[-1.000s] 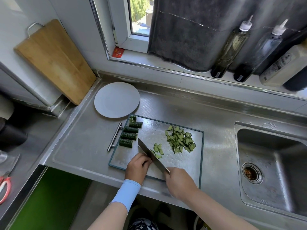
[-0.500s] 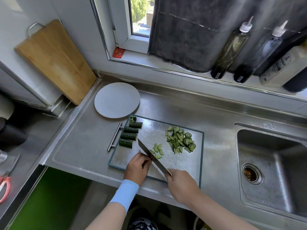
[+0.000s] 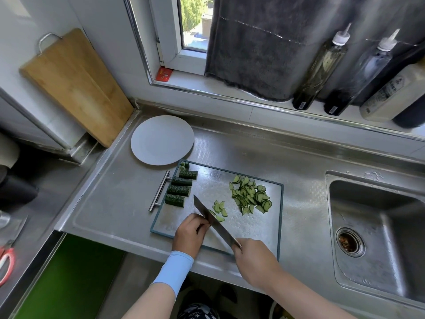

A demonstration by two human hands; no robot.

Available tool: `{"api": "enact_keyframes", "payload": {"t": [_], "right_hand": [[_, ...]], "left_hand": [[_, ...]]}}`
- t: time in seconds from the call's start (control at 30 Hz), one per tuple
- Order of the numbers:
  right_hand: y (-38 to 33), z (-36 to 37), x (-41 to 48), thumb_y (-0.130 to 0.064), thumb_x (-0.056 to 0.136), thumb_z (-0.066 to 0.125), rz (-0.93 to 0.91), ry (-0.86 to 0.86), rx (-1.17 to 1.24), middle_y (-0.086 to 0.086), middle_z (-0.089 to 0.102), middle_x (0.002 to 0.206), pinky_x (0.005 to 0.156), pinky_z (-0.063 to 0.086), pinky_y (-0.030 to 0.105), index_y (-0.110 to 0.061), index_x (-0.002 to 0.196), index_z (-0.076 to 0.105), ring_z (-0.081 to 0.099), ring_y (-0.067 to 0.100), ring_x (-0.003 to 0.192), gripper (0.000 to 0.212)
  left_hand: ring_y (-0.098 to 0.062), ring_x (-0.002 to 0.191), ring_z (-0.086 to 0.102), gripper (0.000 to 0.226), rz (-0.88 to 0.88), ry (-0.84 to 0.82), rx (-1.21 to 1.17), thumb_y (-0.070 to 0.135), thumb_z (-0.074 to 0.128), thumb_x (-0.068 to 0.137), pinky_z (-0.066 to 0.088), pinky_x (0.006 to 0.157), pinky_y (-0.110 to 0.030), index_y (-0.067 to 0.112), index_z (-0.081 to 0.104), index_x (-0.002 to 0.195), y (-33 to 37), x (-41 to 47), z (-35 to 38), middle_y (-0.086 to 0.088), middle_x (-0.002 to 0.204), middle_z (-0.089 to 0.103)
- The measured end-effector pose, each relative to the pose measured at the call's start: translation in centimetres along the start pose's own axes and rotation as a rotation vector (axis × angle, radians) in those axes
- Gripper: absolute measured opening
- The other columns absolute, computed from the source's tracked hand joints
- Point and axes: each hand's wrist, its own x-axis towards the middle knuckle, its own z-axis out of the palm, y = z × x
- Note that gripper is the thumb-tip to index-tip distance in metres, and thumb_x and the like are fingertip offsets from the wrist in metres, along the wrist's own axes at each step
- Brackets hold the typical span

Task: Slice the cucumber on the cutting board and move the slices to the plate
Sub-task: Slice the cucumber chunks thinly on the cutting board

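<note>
Your right grip [image 3: 253,261] is curling tightly round the handle of the knife [image 3: 213,219], and the blade is slanting up toward the left across the near part of the cutting board [image 3: 253,229]. Your left grip [image 3: 190,236] is sitting with its fingers bent, knuckles right against the blade's left face; whatever it is pinning under them is hidden, so I cannot tell what it has hold of. Just right of the blade a few fresh slices [image 3: 219,209] are lying, and a larger pile of slices [image 3: 250,198] is sitting toward the board's right side. Four uncut cucumber chunks [image 3: 179,189] are lining the board's left edge, with two small end pieces [image 3: 185,165] at its upper left corner. The plate [image 3: 161,140] is sitting bare just above that corner on the steel desk [image 3: 110,203], and the sink [image 3: 379,226] is lying at the right of the frame.
</note>
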Motion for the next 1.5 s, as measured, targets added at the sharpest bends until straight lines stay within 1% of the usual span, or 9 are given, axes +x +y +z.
{"api": "enact_keyframes", "payload": {"t": [0.67, 0.87, 1.07, 1.17, 1.23, 1.27, 1.33, 1.43, 1.5], "right_hand": [[0.2, 0.6, 2.2, -0.031, 0.102, 0.042, 0.034, 0.009, 0.051, -0.005, 0.055, 0.067, 0.06, 0.038, 0.03, -0.027, 0.065, 0.047, 0.049, 0.015, 0.062, 0.038], [1.4, -1.7, 2.7, -0.031, 0.102, 0.043, 0.06, 0.092, 0.076, -0.004, 0.059, 0.068, 0.053, 0.036, 0.027, -0.025, 0.069, 0.052, 0.053, 0.015, 0.062, 0.035], [2.5, -3.9, 2.9, -0.035, 0.102, 0.043, 0.021, 0.149, 0.049, -0.005, 0.053, 0.059, 0.051, 0.032, 0.028, -0.025, 0.066, 0.048, 0.046, 0.015, 0.055, 0.038], [3.2, -5.0, 2.7, -0.038, 0.103, 0.042, -0.034, 0.212, -0.028, -0.006, 0.055, 0.06, 0.051, 0.034, 0.028, -0.028, 0.075, 0.055, 0.053, 0.018, 0.061, 0.033], [3.6, -5.8, 2.6, -0.039, 0.102, 0.042, -0.063, 0.263, -0.136, -0.007, 0.065, 0.071, 0.061, 0.044, 0.03, -0.039, 0.101, 0.066, 0.061, 0.021, 0.076, 0.024], [3.7, -6.2, 2.5, -0.04, 0.102, 0.041, -0.075, 0.292, -0.205, -0.006, 0.069, 0.08, 0.066, 0.048, 0.03, -0.043, 0.118, 0.063, 0.063, 0.022, 0.082, 0.028], [4.2, -6.9, 2.4, -0.039, 0.1, 0.04, -0.123, 0.334, -0.368, -0.005, 0.071, 0.092, 0.068, 0.049, 0.031, -0.042, 0.135, 0.052, 0.065, 0.023, 0.086, 0.037], [4.4, -7.8, 2.4, -0.036, 0.095, 0.045, -0.232, 0.384, -0.544, -0.006, 0.07, 0.096, 0.062, 0.042, 0.031, -0.044, 0.136, 0.048, 0.066, 0.021, 0.085, 0.042], [4.4, -8.2, 2.6, -0.034, 0.091, 0.048, -0.282, 0.405, -0.606, -0.006, 0.071, 0.099, 0.065, 0.046, 0.032, -0.041, 0.131, 0.052, 0.067, 0.022, 0.087, 0.041]], "left_hand": [[-0.007, 0.079, 0.059, 0.01, 0.025, -0.012, 0.032, 0.007, 0.074, 0.08, 0.051, 0.071, -0.023, 0.016, 0.07, 0.082, 0.4, 0.0, -0.3, 0.008, 0.087, 0.061], [-0.009, 0.077, 0.054, 0.014, 0.01, -0.021, 0.08, 0.004, 0.072, 0.079, 0.049, 0.069, -0.021, 0.017, 0.065, 0.081, 1.0, 0.4, 0.0, 0.008, 0.084, 0.056], [-0.014, 0.085, 0.052, 0.01, -0.187, -0.07, 0.095, 0.005, 0.069, 0.083, 0.043, 0.075, -0.02, 0.015, 0.068, 0.087, 3.6, 2.7, 2.5, 0.004, 0.089, 0.057], [-0.016, 0.089, 0.059, 0.014, -0.468, -0.064, -0.121, 0.009, 0.066, 0.086, 0.041, 0.08, -0.019, 0.016, 0.07, 0.098, 5.7, 4.5, 3.2, 0.002, 0.098, 0.063], [-0.015, 0.093, 0.061, 0.021, -0.592, -0.061, -0.238, 0.007, 0.06, 0.09, 0.044, 0.081, -0.021, 0.02, 0.068, 0.102, 6.4, 5.4, 3.0, 0.004, 0.102, 0.065], [-0.014, 0.092, 0.061, 0.023, -0.621, -0.053, -0.259, 0.006, 0.056, 0.091, 0.044, 0.078, -0.02, 0.022, 0.068, 0.103, 6.5, 5.8, 2.4, 0.005, 0.102, 0.066], [-0.012, 0.086, 0.062, 0.026, -0.671, 0.003, -0.291, 0.005, 0.051, 0.094, 0.043, 0.069, -0.016, 0.023, 0.066, 0.101, 6.1, 6.6, 0.5, 0.005, 0.1, 0.067], [-0.015, 0.088, 0.063, 0.029, -0.649, 0.14, -0.237, 0.005, 0.046, 0.094, 0.044, 0.07, -0.021, 0.027, 0.065, 0.094, 5.3, 8.0, -3.3, 0.005, 0.096, 0.067], [-0.016, 0.089, 0.062, 0.03, -0.436, 0.205, -0.149, 0.003, 0.049, 0.091, 0.043, 0.076, -0.023, 0.028, 0.065, 0.088, 5.4, 8.9, -5.3, 0.008, 0.093, 0.065]]}}
